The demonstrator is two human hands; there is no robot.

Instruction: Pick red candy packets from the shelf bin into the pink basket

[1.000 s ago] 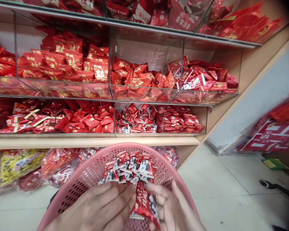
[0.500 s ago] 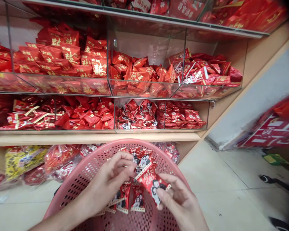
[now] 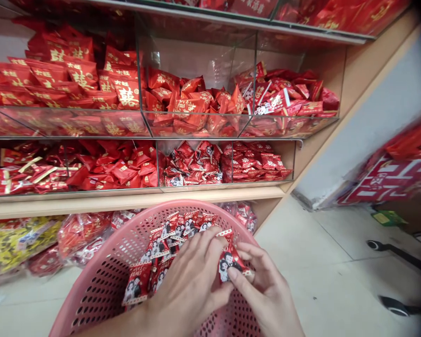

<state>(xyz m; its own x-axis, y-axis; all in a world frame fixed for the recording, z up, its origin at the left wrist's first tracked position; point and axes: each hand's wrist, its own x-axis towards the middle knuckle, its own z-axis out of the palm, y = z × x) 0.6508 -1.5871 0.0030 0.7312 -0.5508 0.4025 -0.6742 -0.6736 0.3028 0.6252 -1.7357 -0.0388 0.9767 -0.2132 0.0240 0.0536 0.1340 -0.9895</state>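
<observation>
Here, the right hand (image 3: 263, 276) holds one small red packet (image 3: 230, 255) between its thumb and its fingers. The thumb presses on the front, right by a picture (image 3: 225, 267) of two little people in black and white. The fingers go round the other side, so the gap between them and the thumb is narrow. The left hand (image 3: 192, 271) is just beside the packet, with its back turned up. Its fingers bend over towards the packet's top end. I cannot tell if they hold a bit of the packet or only come near it, because the tips are hidden.

Under the fingers of both hands is a pink basket (image 3: 94, 285) full of little holes. More red packets (image 3: 136, 283) lie in it, past the left fingers and to the left of them. They look like the one in the right fingers. Beyond the fingers, past the basket's far rim, is a wooden shelf board (image 3: 91, 202). Higher up and farther from the fingers, clear bins (image 3: 196, 122) hold lots of red packs (image 3: 126, 93), some with gold signs. Well off to the left of the left fingers is a yellow bag (image 3: 28, 243). Away to the right of the right fingers is the pale floor (image 3: 319, 290).
</observation>
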